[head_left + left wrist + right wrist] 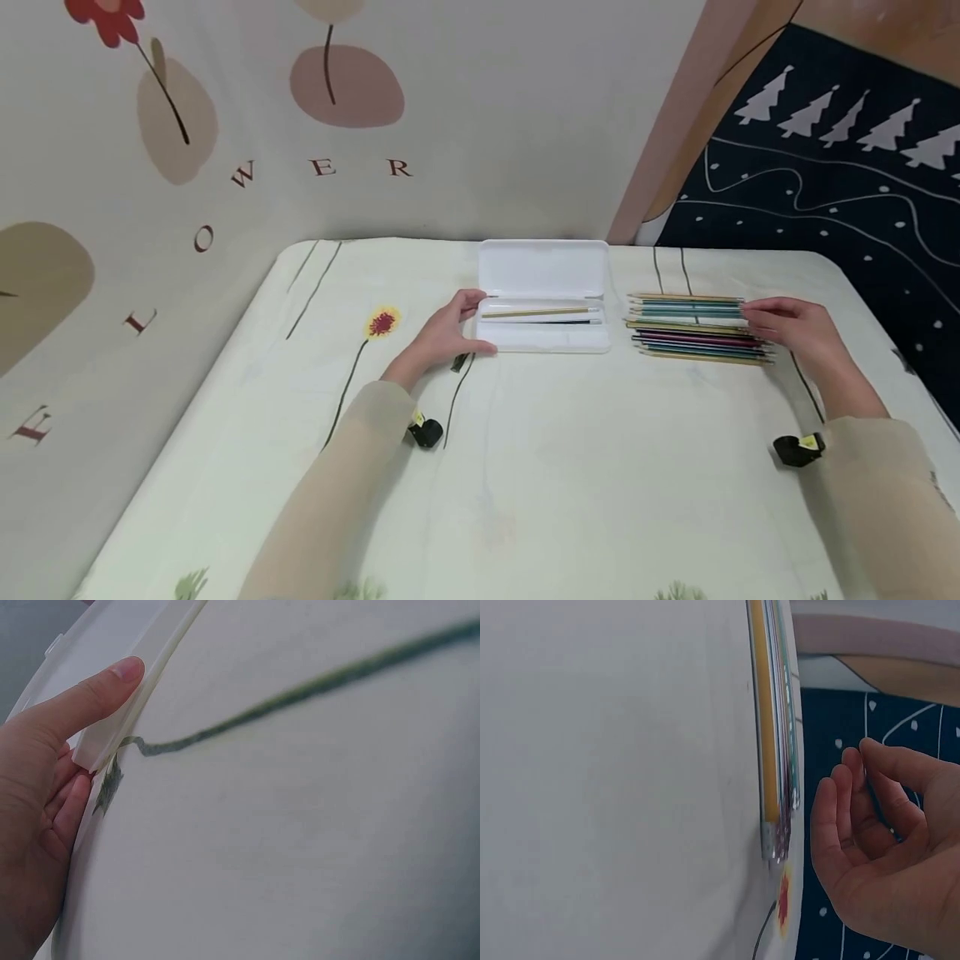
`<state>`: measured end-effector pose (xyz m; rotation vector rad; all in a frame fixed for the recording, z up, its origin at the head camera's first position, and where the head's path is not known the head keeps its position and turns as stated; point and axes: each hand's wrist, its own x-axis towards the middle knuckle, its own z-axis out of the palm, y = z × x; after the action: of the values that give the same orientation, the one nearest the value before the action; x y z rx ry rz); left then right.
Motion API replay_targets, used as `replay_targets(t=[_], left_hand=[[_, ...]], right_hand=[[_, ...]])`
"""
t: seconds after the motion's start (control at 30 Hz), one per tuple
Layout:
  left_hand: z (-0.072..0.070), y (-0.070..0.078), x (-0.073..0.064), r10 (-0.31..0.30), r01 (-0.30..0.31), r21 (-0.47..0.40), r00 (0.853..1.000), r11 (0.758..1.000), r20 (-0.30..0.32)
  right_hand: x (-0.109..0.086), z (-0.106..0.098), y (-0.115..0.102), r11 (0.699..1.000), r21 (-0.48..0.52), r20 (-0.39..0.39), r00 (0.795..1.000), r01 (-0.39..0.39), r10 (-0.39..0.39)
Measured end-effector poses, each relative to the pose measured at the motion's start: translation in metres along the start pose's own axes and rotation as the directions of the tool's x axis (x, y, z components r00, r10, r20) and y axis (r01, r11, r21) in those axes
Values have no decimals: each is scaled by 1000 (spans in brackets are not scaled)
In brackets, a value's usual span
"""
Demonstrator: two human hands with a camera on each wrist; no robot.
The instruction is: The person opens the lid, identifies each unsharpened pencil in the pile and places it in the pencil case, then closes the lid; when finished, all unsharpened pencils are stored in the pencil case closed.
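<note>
Evidently a steadying grip: left hand (446,329) on the open pencil box (540,337), right hand (798,325) at the row of pencils (690,325).
Box lay near the far edge of the table (600,467), lid (543,267) folded back, leaving the tray accessible; left thumb and fingers clamped its left end, probably against sliding. Row lay toward the far right corner, parallel with the box, presumably for easy picking. Right fingers bent close together; couldn't tell whether they pinched a pencil. They hid some pencil ends; printed wall sheet (480,125) stood behind.

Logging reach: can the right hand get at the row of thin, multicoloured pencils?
Probably yes: the right hand is beside one end of the pencils, with nothing visible in between.
</note>
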<state>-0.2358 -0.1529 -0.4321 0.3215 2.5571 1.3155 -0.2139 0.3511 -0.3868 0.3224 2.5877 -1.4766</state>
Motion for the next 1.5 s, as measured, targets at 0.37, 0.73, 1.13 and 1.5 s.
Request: replay_targets(t=[0.37,0.73,1.13,1.5], left_hand=[[2,2,0,-8,8,2,1000,1000,8],[2,3,1,-4,4,-2,1000,1000,4],[1,1,-2,-10,10,14,1000,1000,-5],[-1,2,-4,-10,10,14,1000,1000,-4]], right_hand=[[-8,-15,13,991,-114,-35,997,-67,63],[-2,-14,18,954,-280,4,994,-104,109],[4,-8,16,934,-350,16,996,-77,88],[10,-8,16,929,-365,34,996,-63,80]])
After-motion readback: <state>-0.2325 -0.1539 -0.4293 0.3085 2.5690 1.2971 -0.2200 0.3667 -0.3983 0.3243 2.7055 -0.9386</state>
